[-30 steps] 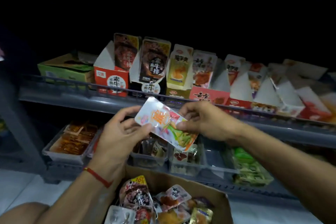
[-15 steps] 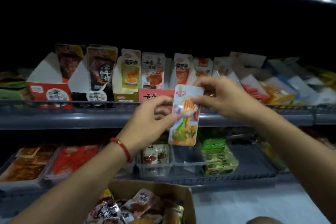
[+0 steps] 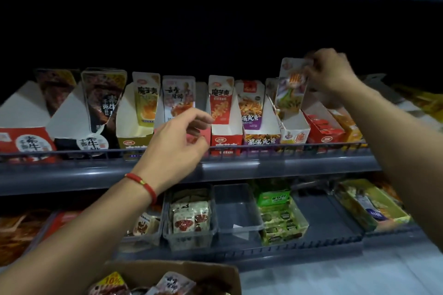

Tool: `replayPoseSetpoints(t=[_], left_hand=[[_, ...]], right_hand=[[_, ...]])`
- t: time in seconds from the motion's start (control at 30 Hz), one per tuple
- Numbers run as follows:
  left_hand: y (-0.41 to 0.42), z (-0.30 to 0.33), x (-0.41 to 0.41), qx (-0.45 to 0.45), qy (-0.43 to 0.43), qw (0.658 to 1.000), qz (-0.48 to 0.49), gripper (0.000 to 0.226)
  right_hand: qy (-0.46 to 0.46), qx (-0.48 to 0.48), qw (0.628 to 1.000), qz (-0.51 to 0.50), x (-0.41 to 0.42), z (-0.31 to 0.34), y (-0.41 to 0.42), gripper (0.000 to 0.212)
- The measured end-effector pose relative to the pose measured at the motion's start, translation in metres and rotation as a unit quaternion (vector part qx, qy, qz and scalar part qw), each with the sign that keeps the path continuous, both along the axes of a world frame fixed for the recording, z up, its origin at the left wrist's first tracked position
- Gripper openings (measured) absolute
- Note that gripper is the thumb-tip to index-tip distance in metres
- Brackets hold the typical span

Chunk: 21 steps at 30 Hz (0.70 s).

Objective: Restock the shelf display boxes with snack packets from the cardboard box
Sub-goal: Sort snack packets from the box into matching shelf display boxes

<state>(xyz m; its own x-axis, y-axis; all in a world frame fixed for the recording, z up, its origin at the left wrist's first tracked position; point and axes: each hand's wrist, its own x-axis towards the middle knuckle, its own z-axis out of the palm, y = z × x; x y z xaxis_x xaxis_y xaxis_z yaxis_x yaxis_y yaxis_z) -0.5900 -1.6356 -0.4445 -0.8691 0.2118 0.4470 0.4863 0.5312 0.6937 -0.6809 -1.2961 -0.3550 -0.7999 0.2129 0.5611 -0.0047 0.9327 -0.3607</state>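
Upper right of the frame, we see the snack packet [image 3: 291,85]: a slim glossy pouch, white at the top with a bold orange character across its middle and green and purple food printed lower down, standing nearly upright with a slight tilt. Its top right corner is covered by our right hand [image 3: 332,72], and motion blur smears the print, so we cannot read the smaller text. That hand pinches the packet's top edge between thumb and fingertips, and the pouch hangs below and to the left of it, its lower end inside or just above the white display box [image 3: 294,130] with the matching orange mark on its front; we cannot tell whether it already touches the box's floor. Our left hand [image 3: 178,141], with a red string bracelet [image 3: 141,185] at the wrist, is in the centre of the frame, well apart from the packet, fingers loosely curled with nothing in them, in front of the shelf rail [image 3: 263,148] and hiding most of a pink box behind it. At the bottom edge the cardboard box [image 3: 211,270] is cut off, only a few packets showing inside. The far left and far right of the upper shelf are dim and hard to make out.
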Motion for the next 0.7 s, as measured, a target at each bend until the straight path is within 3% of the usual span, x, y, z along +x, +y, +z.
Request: replayPoseSetpoints(t=[0.2,0.43,0.7], left_hand=[[0.003,-0.003,-0.006,-0.008,0.000,1.000,0.008,0.033],[0.002,-0.010,-0.006,-0.034,-0.002,0.999,-0.011,0.034],[-0.002,-0.020,0.000,-0.034,-0.021,0.999,-0.017,0.036]], right_hand=[[-0.073,0.063,0.995,0.013,-0.039,-0.041,0.002,0.026],[-0.036,0.185,0.982,-0.027,-0.044,-0.054,0.001,0.024],[-0.040,0.200,0.978,-0.033,-0.050,-0.057,0.001,0.022]])
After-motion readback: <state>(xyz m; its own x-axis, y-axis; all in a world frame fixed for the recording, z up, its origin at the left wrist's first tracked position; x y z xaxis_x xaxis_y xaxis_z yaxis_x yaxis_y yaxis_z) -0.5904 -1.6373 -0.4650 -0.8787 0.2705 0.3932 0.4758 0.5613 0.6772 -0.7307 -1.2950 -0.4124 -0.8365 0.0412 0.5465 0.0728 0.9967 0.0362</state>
